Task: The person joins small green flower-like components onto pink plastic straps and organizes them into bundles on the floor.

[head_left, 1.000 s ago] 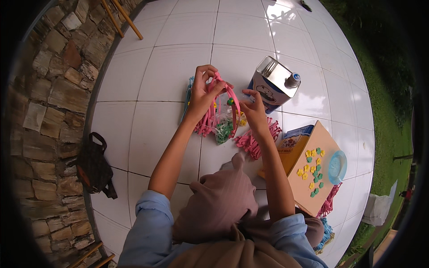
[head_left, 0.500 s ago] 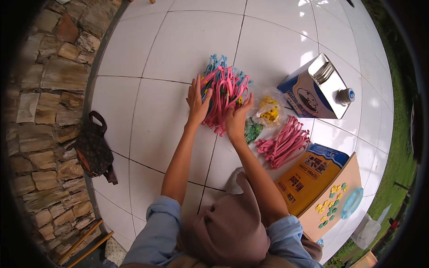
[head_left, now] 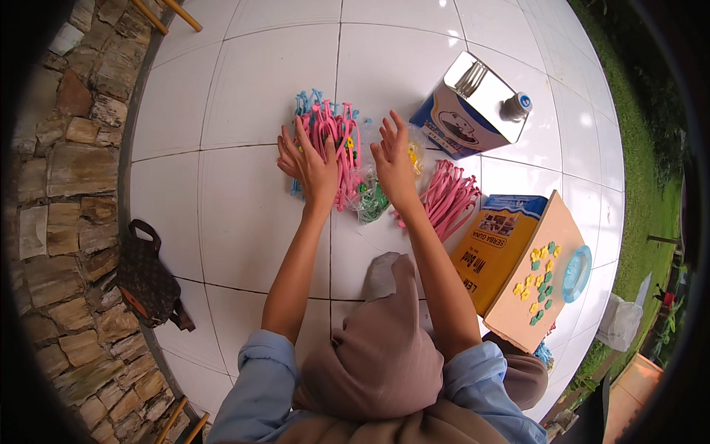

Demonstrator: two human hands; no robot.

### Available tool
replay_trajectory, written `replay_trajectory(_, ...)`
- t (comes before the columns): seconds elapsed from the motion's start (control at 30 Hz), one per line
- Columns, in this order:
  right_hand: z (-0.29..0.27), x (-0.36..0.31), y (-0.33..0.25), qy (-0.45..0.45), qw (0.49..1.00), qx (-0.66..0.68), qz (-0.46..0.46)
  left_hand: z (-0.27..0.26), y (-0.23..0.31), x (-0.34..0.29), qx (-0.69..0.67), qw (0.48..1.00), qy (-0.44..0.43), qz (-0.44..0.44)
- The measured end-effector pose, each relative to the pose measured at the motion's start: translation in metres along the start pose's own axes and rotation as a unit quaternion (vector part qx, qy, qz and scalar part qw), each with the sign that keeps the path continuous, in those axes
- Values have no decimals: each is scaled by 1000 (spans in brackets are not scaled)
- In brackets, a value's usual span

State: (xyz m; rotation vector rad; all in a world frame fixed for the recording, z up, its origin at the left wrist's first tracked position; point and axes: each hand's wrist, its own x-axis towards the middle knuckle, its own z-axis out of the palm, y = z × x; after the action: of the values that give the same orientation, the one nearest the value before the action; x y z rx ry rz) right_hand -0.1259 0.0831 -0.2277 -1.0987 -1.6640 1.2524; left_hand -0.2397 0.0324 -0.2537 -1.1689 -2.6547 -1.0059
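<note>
A pile of pink rubber straps with knobbed ends (head_left: 346,174) lies on the tiled floor, with light blue straps (head_left: 302,103) under and behind it. My left hand (head_left: 309,169) rests on the pile's left side, fingers spread. To the right of the pile is my right hand (head_left: 396,163), empty and with its fingers apart. It is in front of a clear bag of yellow flower-shaped pieces (head_left: 416,159), partly hiding it. A clear bag of green pieces (head_left: 372,203) sits between my hands, nearer to me. More pink straps (head_left: 450,198) lie right of my right wrist.
A blue and white metal can (head_left: 466,111) stands at the back right. Nearer is a yellow can (head_left: 499,248), beside a tan board with yellow and green flowers (head_left: 536,285) and a blue tape roll (head_left: 577,274). A dark bag (head_left: 150,274) lies by the stone wall (head_left: 81,177).
My right hand has come away from the strap pile, rightward, and is now in front of the yellow pieces' bag. My left hand stays at the pile. The whole view has shifted.
</note>
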Motion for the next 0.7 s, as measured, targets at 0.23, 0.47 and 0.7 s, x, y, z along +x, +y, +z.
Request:
replay_trajectory(0.23,-106,-92,59,315,934,21,168,35,107,-86,-418,806,-403,115)
replay_trajectory(0.47,-85,-78,99,287,936,-57,195,123,77,-124,-287,862,-404,102)
replay_trajectory(0.7,-111,-86,25,341,928,22,147,39,124,-113,-311,883,-326,131)
